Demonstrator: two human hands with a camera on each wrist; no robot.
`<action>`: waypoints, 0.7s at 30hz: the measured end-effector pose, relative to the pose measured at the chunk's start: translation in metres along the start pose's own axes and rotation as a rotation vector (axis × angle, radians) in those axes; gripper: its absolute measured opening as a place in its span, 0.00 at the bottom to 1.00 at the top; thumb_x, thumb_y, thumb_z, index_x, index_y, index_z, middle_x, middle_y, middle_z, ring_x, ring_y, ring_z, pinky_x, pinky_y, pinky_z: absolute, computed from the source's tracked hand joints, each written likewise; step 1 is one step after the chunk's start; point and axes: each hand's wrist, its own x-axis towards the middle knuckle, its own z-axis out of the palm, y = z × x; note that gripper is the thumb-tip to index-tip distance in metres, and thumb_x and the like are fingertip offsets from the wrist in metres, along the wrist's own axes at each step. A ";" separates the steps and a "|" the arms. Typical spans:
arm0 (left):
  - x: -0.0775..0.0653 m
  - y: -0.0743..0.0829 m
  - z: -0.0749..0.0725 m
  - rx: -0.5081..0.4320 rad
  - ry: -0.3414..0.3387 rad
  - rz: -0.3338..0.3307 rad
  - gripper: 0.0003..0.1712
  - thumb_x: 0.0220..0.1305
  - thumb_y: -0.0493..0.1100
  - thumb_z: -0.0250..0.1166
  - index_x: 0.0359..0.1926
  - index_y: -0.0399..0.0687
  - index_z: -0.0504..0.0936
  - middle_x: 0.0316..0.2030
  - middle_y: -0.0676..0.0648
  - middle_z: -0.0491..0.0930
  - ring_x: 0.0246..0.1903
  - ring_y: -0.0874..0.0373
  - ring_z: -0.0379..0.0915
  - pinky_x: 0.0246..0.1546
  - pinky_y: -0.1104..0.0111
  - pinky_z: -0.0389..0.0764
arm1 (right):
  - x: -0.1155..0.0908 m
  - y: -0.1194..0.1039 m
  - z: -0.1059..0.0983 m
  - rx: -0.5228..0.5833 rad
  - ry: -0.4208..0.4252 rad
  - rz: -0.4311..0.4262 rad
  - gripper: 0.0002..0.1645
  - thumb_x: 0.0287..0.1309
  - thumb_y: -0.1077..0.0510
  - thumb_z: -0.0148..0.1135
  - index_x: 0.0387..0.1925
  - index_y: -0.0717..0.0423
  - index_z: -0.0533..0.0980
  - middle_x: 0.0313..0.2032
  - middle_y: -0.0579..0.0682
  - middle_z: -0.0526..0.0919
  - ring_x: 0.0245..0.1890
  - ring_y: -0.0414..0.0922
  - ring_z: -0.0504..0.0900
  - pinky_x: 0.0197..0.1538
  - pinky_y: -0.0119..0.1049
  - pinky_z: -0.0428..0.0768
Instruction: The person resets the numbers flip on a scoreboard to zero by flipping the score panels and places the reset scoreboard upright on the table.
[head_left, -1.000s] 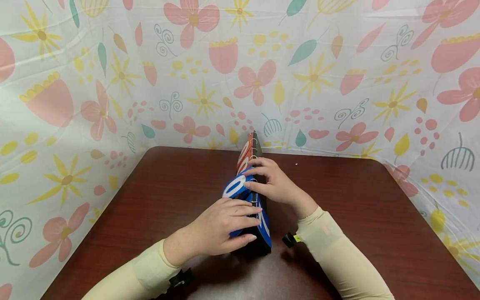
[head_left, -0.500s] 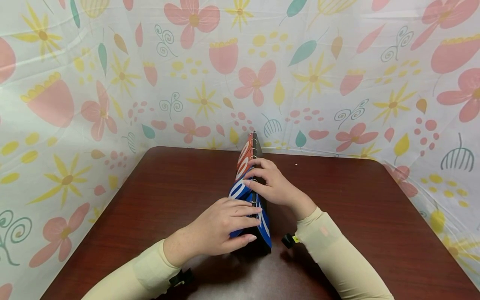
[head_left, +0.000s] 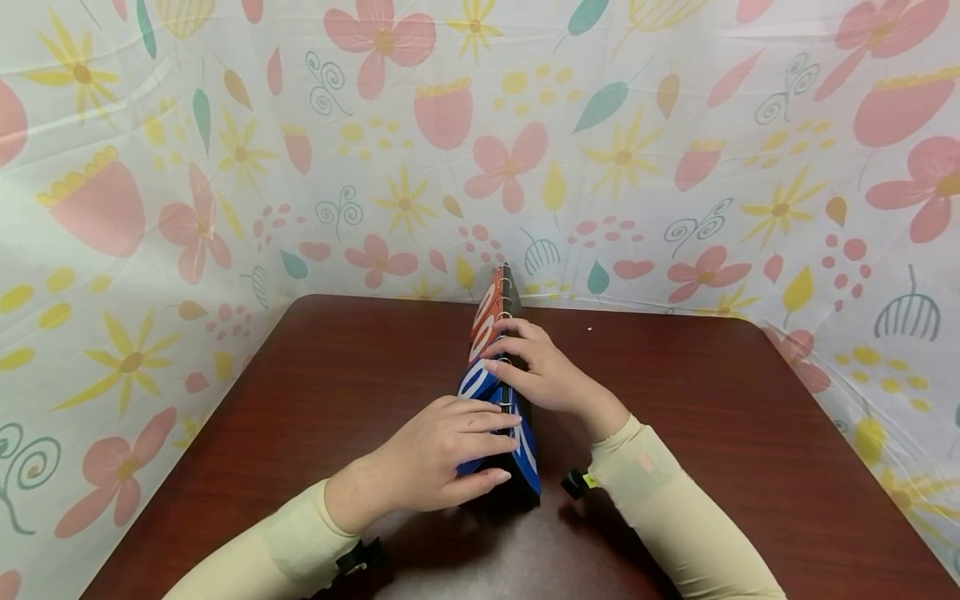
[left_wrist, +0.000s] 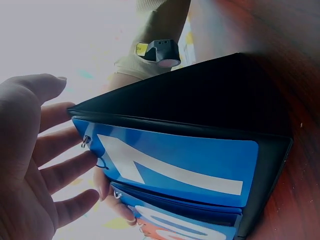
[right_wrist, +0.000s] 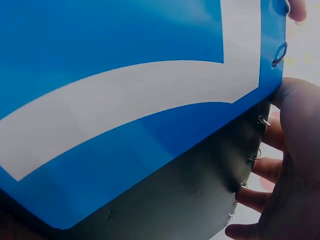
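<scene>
A tent-shaped flip scoreboard (head_left: 528,457) with a black base and ringed number cards stands end-on on the table in the head view. My left hand (head_left: 420,458) lies over its near end, straight fingers across the ridge. Farther along, my right hand (head_left: 551,371) reaches over the ridge from the right; its thumb and fingers touch the top edge by the rings. A blue card with a white 7 (right_wrist: 150,95) fills the right wrist view. Another white-figured blue card (left_wrist: 170,160) faces my left palm. Beyond are a blue 0 card (head_left: 474,382) and red cards (head_left: 483,321).
The scoreboard stands on a dark red-brown table (head_left: 360,358). A white cloth with printed flowers (head_left: 510,167) hangs behind and at both sides. Both forearms wear pale sleeves (head_left: 645,467), with a small black camera (head_left: 577,483) at each wrist.
The blue 0 card, raised out to the left a second ago, has swung down against the scoreboard's left face. The right thumb has shifted slightly; the left hand keeps its place.
</scene>
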 end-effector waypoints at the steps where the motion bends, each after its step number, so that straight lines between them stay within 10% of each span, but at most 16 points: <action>1: 0.000 0.000 0.000 0.000 -0.001 0.000 0.18 0.71 0.54 0.64 0.57 0.57 0.86 0.62 0.54 0.83 0.62 0.57 0.79 0.59 0.60 0.81 | -0.001 0.000 0.000 0.006 -0.004 0.004 0.15 0.73 0.46 0.59 0.53 0.44 0.83 0.74 0.55 0.67 0.77 0.57 0.58 0.74 0.66 0.60; 12: 0.004 -0.009 -0.005 -0.067 -0.008 0.020 0.18 0.71 0.53 0.65 0.55 0.53 0.88 0.59 0.53 0.85 0.60 0.59 0.80 0.58 0.61 0.81 | -0.005 -0.009 -0.012 0.071 -0.067 -0.005 0.20 0.72 0.46 0.61 0.58 0.49 0.82 0.75 0.56 0.67 0.76 0.56 0.63 0.70 0.65 0.68; 21: 0.016 -0.049 -0.016 -0.478 -0.069 -0.145 0.17 0.72 0.45 0.66 0.57 0.46 0.86 0.55 0.49 0.87 0.57 0.61 0.82 0.59 0.65 0.82 | -0.031 -0.010 -0.027 0.163 -0.130 0.015 0.28 0.70 0.49 0.64 0.69 0.44 0.74 0.78 0.50 0.64 0.77 0.53 0.64 0.69 0.63 0.72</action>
